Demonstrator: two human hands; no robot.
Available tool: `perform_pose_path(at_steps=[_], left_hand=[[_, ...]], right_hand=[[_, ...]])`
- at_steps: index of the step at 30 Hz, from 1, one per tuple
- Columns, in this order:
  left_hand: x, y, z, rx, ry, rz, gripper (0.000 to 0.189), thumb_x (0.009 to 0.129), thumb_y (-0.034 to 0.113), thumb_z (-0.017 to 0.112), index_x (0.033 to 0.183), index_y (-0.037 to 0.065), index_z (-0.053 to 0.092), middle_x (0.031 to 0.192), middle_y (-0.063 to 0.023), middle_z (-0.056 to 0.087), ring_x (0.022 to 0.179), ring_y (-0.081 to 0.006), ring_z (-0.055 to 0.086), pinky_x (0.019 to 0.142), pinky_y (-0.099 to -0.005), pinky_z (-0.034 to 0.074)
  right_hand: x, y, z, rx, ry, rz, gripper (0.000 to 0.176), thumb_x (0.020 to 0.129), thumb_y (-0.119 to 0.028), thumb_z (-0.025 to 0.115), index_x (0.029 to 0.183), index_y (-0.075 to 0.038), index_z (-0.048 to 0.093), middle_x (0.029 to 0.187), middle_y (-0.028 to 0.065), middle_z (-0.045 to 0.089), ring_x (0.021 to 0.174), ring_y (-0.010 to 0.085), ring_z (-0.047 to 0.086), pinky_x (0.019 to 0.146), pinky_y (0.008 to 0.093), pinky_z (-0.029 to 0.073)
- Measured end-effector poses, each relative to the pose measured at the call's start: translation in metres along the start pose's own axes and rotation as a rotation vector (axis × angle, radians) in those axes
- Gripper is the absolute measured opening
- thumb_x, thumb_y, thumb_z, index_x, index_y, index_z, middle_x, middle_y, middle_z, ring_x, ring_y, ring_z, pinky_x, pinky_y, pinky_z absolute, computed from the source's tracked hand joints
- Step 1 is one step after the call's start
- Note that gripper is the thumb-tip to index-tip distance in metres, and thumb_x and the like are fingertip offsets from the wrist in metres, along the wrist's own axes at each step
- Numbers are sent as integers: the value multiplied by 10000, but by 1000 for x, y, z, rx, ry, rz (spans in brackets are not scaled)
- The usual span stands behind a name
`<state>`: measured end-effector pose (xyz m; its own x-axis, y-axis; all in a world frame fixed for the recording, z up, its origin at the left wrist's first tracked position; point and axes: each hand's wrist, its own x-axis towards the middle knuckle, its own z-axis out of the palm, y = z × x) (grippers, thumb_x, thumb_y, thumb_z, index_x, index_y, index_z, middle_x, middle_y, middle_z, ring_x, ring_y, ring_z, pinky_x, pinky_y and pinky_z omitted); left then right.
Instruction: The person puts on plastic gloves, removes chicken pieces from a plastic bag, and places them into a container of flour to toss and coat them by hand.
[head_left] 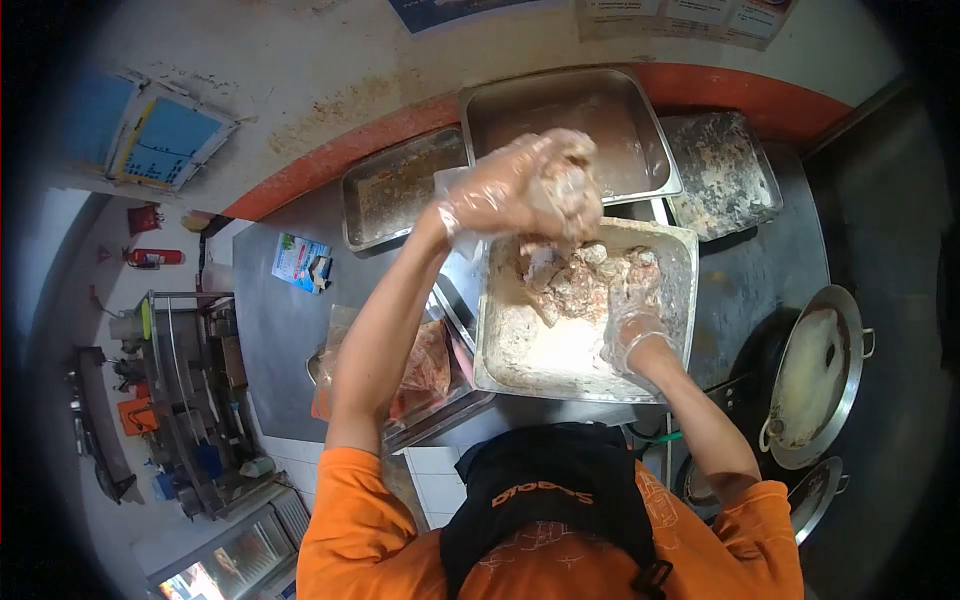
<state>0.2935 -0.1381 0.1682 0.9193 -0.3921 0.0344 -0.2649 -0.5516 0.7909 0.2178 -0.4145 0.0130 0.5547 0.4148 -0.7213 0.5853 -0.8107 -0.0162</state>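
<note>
My left hand (500, 190), in a clear plastic glove, is raised over the far side of a white rectangular tub (484, 340). Its fingers are closed around a flour-coated piece of raw meat (572, 195). Inside the tub lie several floured meat pieces (580, 285) with loose white flour (560, 345) on the near side. My right hand (638, 325), gloved too, reaches into the tub's right part against the meat. Flour and meat hide its fingertips, so its grip does not show.
Behind the tub stands a deep metal pan (570, 110), with a shallow tray (400, 190) to its left. A flour-crusted dark container (720, 175) is at right. Bagged meat (425, 365) lies left, near a blue packet (302, 262). A large wok (815, 375) with frothy contents sits right.
</note>
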Motion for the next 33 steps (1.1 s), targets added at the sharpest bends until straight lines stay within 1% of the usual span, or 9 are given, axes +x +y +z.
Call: perform_pose_path(at_steps=[4, 6, 11, 14, 18, 24, 29, 31, 33], left_hand=[[1, 32, 35, 128, -170, -13, 927, 555, 179, 859, 1389, 219, 455, 1262, -190, 557, 1115, -339, 599, 1007, -462, 497], [6, 54, 48, 222, -451, -158, 842, 654, 190, 818, 1407, 189, 440, 1261, -211, 552, 1078, -339, 620, 961, -460, 523], [-6, -9, 105, 532, 11, 369, 558, 871, 125, 645, 1394, 114, 451, 1284, -208, 558, 991, -373, 654, 807, -427, 579], [-20, 13, 84, 443, -144, -91, 274, 894, 170, 605, 1139, 58, 653, 963, -214, 686, 893, -377, 685, 720, -449, 575], [-60, -5, 94, 778, -802, -338, 305, 833, 149, 583, 1076, 5, 699, 1004, -204, 702, 915, -344, 690, 764, -483, 553], [-109, -31, 177, 1210, -426, -248, 266, 835, 241, 580, 969, 93, 757, 981, -148, 710, 910, -285, 688, 656, -434, 524], [-102, -32, 184, 1010, -531, -480, 269, 846, 269, 579, 949, 103, 764, 991, -128, 713, 934, -271, 679, 712, -452, 519], [-101, -27, 178, 1022, -532, -445, 270, 844, 286, 585, 941, 112, 767, 993, -123, 715, 950, -254, 676, 727, -458, 518], [-91, -14, 153, 846, -621, -419, 352, 848, 337, 595, 1018, 59, 730, 1021, -164, 705, 982, -263, 663, 796, -461, 511]], right_hand=[[3, 0, 14, 372, 57, 72, 935, 820, -444, 617, 1512, 21, 194, 1533, 252, 288, 1366, 460, 348, 1057, 555, 375], [5, -4, 28, -251, 202, -95, 779, 804, -393, 646, 1407, 47, 424, 1394, 272, 476, 1315, 393, 447, 1034, 512, 418], [-3, -3, 17, -36, 140, -87, 638, 782, -347, 662, 1277, 40, 546, 1269, 268, 563, 1240, 362, 519, 1006, 476, 447], [-15, 5, -18, 197, -35, -9, 559, 769, -319, 672, 1199, 35, 620, 1194, 265, 615, 1194, 343, 562, 989, 454, 465], [23, 16, 10, 201, 216, -82, 274, 798, -185, 591, 943, 22, 698, 1043, 260, 664, 1086, 344, 611, 1029, 430, 387], [11, 2, 21, -124, 306, -114, 384, 818, -196, 575, 1122, 30, 636, 1088, 234, 659, 1068, 351, 620, 1048, 403, 382], [24, 24, 70, -310, 598, -340, 554, 802, -179, 609, 1285, 63, 487, 1174, 243, 619, 1041, 384, 624, 947, 406, 471], [50, 32, 92, 413, 442, -47, 381, 798, -147, 614, 1122, 52, 598, 1042, 246, 660, 951, 401, 648, 848, 431, 515], [-14, 17, 6, 435, 383, -47, 296, 800, -148, 621, 1020, 49, 622, 961, 240, 671, 897, 404, 656, 811, 439, 523]])
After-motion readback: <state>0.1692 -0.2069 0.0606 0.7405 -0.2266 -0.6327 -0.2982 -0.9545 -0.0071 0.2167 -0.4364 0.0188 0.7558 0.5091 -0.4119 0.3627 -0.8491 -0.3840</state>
